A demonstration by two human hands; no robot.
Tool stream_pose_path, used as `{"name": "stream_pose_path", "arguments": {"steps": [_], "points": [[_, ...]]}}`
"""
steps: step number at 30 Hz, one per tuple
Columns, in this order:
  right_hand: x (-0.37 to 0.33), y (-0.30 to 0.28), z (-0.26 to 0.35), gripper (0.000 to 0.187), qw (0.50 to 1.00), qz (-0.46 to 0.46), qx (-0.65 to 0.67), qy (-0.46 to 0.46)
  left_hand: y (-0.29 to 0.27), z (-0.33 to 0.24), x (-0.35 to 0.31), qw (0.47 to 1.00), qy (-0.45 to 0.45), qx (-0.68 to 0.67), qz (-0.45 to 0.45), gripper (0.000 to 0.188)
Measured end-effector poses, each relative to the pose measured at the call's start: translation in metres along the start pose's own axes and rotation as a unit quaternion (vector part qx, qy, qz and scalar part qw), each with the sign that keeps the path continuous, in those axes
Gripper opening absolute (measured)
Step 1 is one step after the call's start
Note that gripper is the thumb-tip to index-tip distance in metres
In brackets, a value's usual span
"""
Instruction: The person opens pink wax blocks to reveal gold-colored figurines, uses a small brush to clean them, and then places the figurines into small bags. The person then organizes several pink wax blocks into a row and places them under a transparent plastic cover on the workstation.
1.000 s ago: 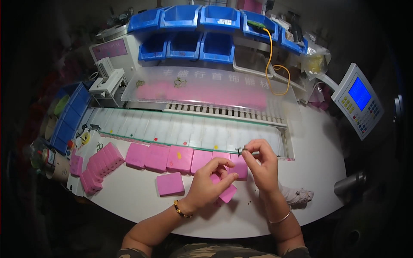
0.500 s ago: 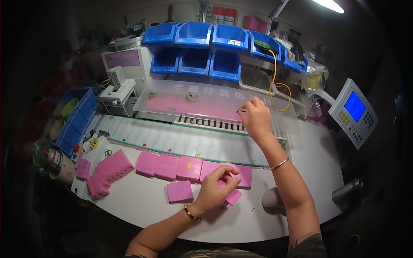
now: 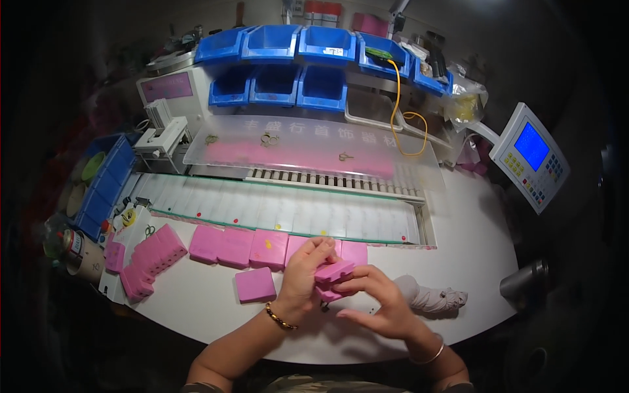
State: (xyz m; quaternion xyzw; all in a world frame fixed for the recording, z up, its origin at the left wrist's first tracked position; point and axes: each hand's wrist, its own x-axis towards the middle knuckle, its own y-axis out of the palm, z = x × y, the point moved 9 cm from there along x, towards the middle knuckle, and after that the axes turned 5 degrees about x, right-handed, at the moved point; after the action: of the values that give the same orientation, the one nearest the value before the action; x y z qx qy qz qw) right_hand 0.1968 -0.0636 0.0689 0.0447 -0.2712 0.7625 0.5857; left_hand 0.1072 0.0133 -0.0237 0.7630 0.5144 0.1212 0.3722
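Note:
My left hand is closed around a pink rubber mould, held above the near middle of the table. The mould's two layers are spread apart on its right side, with a gap between them. From the right, my right hand reaches in with its fingertips against the mould and its thumb stretched away from it. Behind my hands stands a row of pink moulds; a single one lies left of my left wrist. A small metal tool with ring handles rests on the translucent sheet.
Blue bins hang in two rows at the back. A long glass-edged conveyor crosses the table. More moulds stand at left. A control panel is at right, with a grey cloth and a dark cylinder nearer.
My right hand has let go of the small tool on the translucent sheet and come back to the mould. The mould is now raised, its layers spread. The view has shifted slightly.

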Motion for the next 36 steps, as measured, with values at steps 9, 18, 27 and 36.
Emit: {"name": "stream_pose_path", "arguments": {"steps": [9, 18, 27, 36], "points": [[-0.014, -0.027, 0.013, 0.038, 0.97, -0.158, -0.179, -0.046, 0.041, 0.031, -0.015, 0.991, -0.019, -0.043, 0.129, 0.035], [-0.022, 0.016, 0.044, 0.036, 0.896, -0.082, -0.409, -0.153, 0.039, 0.026, -0.011, 0.993, -0.107, -0.028, 0.034, 0.034], [-0.05, 0.018, 0.031, 0.036, 0.917, -0.053, -0.354, -0.178, 0.033, 0.033, -0.003, 0.983, -0.153, -0.084, 0.062, 0.045], [-0.08, -0.078, -0.021, 0.072, 0.898, 0.006, -0.424, 0.115, 0.015, 0.035, 0.0, 0.983, -0.166, -0.064, 0.045, 0.038]]}}
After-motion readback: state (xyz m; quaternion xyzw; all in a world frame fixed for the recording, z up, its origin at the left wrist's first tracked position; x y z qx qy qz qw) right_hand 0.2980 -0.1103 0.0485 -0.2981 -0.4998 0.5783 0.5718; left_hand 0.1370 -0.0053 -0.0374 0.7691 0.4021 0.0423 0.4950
